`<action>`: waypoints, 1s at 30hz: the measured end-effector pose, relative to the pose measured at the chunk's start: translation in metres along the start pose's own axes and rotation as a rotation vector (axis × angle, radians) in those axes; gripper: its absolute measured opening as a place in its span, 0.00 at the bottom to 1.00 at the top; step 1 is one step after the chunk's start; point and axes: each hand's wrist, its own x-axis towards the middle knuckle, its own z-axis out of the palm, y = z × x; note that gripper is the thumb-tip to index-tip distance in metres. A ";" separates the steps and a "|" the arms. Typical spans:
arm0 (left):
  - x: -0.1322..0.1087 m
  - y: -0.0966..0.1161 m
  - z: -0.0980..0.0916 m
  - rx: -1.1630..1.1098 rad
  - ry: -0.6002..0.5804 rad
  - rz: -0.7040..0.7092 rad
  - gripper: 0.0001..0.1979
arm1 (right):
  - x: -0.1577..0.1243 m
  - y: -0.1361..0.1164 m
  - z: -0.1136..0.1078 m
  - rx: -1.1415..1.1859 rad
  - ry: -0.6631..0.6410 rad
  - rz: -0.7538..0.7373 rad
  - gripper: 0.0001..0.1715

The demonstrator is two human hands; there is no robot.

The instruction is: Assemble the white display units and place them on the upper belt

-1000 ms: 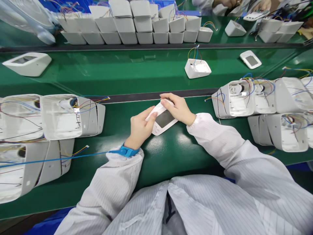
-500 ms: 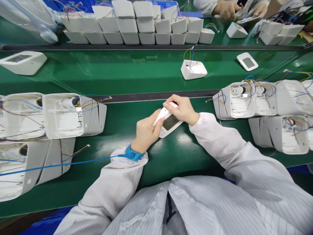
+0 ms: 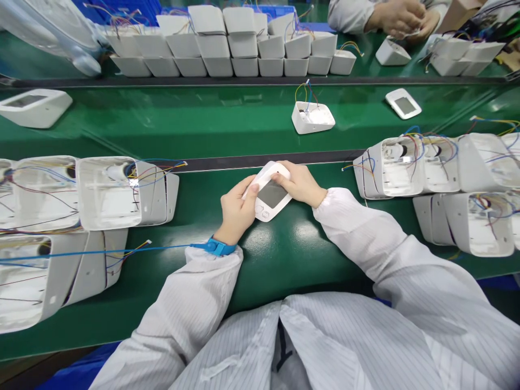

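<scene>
Above the green table in front of me is a white monitor (image 3: 273,195) with a grey screen and buttons at its lower end. My left hand (image 3: 236,210) grips its left side, thumb on the front face. My right hand (image 3: 301,184) is closed on the upper right side, its thumb by the top edge of the screen. Both hands hide parts of the rim, and the underside is out of sight. A blue wrist strap (image 3: 219,246) with a cord is around my left wrist.
Open white housings with wires stand stacked at left (image 3: 108,192) and right (image 3: 402,165). Along the belt beyond lie a wired housing (image 3: 312,118), a screen cover (image 3: 403,104) and a wedge-shaped unit (image 3: 34,108). Across it are stacked housings (image 3: 215,46) and another person's hands (image 3: 400,19).
The monitor has turned so its screen faces up more, and has shifted slightly left with my left hand. Things on the belt slid left. The other person's hands came together.
</scene>
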 end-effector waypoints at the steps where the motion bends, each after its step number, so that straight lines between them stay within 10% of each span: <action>1: 0.001 0.000 0.000 -0.009 0.008 0.000 0.22 | 0.000 0.002 0.002 0.044 0.013 -0.013 0.31; 11: 0.012 -0.021 -0.002 -0.186 0.270 0.047 0.24 | 0.003 0.013 0.016 0.417 -0.122 -0.044 0.42; 19: 0.012 -0.021 0.000 -0.179 0.145 0.192 0.38 | -0.007 0.002 0.010 0.185 0.215 -0.247 0.39; 30: 0.007 -0.012 -0.005 0.032 0.188 0.285 0.37 | -0.006 0.002 0.011 0.120 0.120 -0.552 0.29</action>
